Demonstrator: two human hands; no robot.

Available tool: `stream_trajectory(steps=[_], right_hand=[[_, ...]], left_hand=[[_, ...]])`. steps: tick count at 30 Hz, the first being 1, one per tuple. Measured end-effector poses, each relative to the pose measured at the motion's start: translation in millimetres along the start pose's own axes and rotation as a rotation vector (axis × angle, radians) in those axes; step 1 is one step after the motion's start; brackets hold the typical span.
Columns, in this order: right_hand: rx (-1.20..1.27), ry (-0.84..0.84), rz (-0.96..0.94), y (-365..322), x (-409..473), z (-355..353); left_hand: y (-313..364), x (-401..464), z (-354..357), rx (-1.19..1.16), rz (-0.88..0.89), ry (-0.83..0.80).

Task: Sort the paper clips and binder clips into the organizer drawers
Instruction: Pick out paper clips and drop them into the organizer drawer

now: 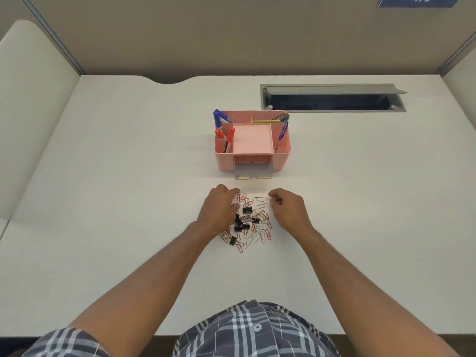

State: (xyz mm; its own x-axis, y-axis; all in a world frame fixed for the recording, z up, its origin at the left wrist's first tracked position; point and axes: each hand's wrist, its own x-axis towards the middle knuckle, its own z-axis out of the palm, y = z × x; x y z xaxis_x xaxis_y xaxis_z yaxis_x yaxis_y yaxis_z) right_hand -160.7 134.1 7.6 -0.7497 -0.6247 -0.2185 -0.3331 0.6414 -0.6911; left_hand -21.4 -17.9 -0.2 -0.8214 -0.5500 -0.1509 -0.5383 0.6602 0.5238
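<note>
White laminate desk (108, 191), walled by beige partition panels; a grey cable hatch (332, 97) is set into its far right, lid raised.

Pink plastic desk organizer (253, 140): stands at the desk's centre, beyond the hands. Side and rear compartments hold red-capped markers (230, 136), blue-capped markers (219, 117) and pencils (280, 116); the central top tray is bare. A clear plastic drawer (253, 171) at its base is pulled out toward the person.

Loose heap of wire paper clips (257, 229), red, pink and silver, lying on the desk between the two hands, near the drawer but apart from it.

Small black binder clips (246, 210): several, scattered through the same heap.

Left hand (219, 210): palm down at the heap's left edge, fingers curled over the clips; whether it grasps any cannot be told.

Right hand (287, 208): at the heap's right edge, fingers curled inward; whether it grasps a clip cannot be told.

Plaid short-sleeved shirt (255, 331) at the near edge.
</note>
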Motion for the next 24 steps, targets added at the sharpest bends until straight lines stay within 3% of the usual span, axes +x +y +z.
stream_trajectory(steps=[9,13,24], right_hand=[[-0.239,-0.174,-0.143,-3,13,14],[-0.308,-0.168,-0.217,-1,11,14],[-0.363,-0.233,-0.187,-12,9,7]], left_hand=[[5,10,4,0.069,0.019,0.016],[3,11,4,0.084,0.005,0.014],[-1,11,1,0.129,-0.03,-0.022]])
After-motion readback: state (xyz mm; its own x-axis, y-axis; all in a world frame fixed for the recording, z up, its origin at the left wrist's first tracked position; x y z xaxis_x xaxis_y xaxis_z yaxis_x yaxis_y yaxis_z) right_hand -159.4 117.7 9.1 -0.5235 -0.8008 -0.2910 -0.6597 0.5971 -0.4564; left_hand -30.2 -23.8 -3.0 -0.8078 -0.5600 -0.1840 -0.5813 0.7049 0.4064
